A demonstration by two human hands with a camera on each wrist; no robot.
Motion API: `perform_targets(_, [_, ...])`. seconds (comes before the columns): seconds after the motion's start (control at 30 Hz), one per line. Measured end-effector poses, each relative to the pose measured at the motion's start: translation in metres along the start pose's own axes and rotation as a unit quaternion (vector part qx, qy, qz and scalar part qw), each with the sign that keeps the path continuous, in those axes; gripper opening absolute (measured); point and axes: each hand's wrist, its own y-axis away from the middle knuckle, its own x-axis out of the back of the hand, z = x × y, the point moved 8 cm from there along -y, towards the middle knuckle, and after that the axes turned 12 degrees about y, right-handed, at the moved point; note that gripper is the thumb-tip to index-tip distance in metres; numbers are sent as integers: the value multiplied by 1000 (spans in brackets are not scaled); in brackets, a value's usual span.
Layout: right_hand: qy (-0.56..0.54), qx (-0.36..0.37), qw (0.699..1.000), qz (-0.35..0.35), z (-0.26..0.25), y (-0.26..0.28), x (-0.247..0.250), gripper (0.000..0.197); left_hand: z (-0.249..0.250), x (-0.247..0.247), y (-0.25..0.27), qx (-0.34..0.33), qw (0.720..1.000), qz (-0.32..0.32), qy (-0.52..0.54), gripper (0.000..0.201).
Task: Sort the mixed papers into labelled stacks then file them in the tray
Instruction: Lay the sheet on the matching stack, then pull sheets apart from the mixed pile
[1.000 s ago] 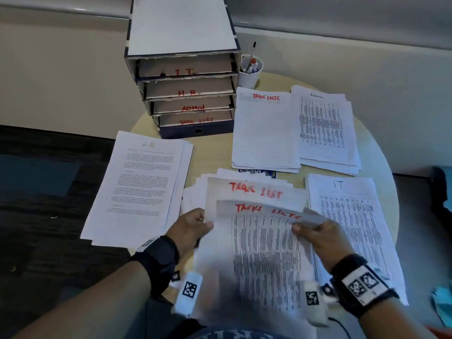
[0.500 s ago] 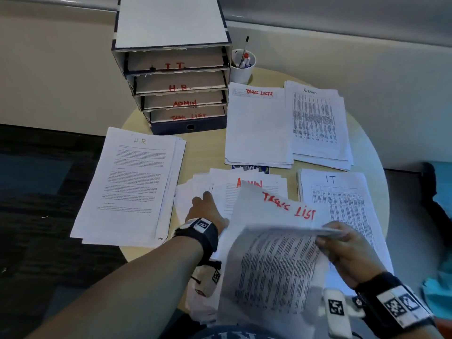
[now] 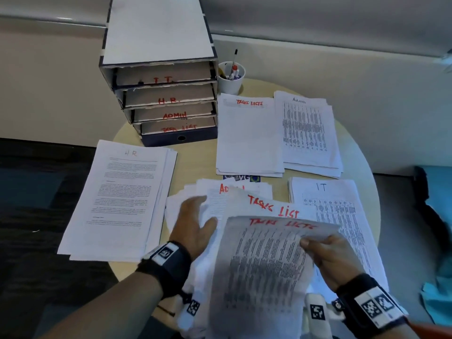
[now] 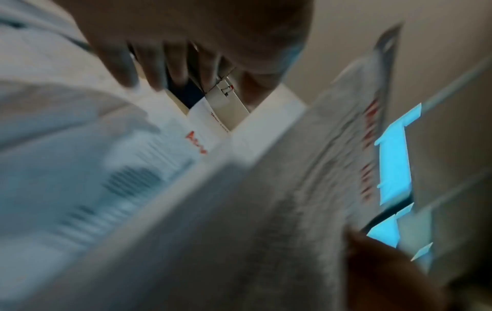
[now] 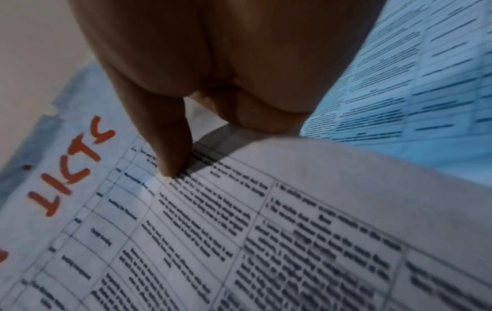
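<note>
On the near edge of the round table [image 3: 362, 152] our right hand [image 3: 327, 255] pinches a lifted sheet headed TASK LISTS [image 3: 266, 260] at its upper right corner, thumb on the printed face and the other fingers hidden behind the paper; the right wrist view shows that thumb [image 5: 170, 147] pressing onto the table of text. Our left hand [image 3: 193, 228] lies flat on the unsorted pile [image 3: 220, 199], fingers loosely spread and straight, holding the heap steady; an ADMIN sheet [image 3: 234, 192] shows just beyond it and another task-list sheet [image 3: 274, 207] lies under the lifted one. We judge that we are mid-sort: four labelled stacks already lie out, the HR stack [image 3: 117, 199] at the left, the IT stack [image 3: 342, 216] at the right, and the Task Lists stack [image 3: 249, 138] beside the Admin stack [image 3: 308, 133] at the far side. The filing tray [image 3: 159, 94], its shelves marked IT, HR, ADMIN and TASK LIST, stands behind them, and we cannot tell whether anything is filed yet. The next move, as we read it, calls for carrying this sheet forward over the heap to the Task Lists stack, laying it square, while the left hand keeps the loose papers from sliding.
</note>
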Motion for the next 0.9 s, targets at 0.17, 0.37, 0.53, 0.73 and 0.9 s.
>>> perform_targets(0.17, [18, 23, 999, 24, -23, -22, -12, 45, 5, -39, 7, 173, 901, -160, 365, 83])
perform_targets(0.37, [98, 48, 990, 94, -47, -38, -18, 45, 31, -23, 2, 110, 935, -81, 328, 37])
perform_targets(0.53, [132, 47, 984, 113, -45, -45, -23, 54, 32, -15, -4, 63, 979, -42, 192, 18])
perform_targets(0.73, [280, -49, 959, -11, 5, -39, -27, 32, 22, -2, -30, 111, 941, 17, 318, 30])
perform_targets(0.9, [316, -38, 947, 29, 39, -22, -16, 25, 19, 9, -52, 142, 918, 72, 364, 32])
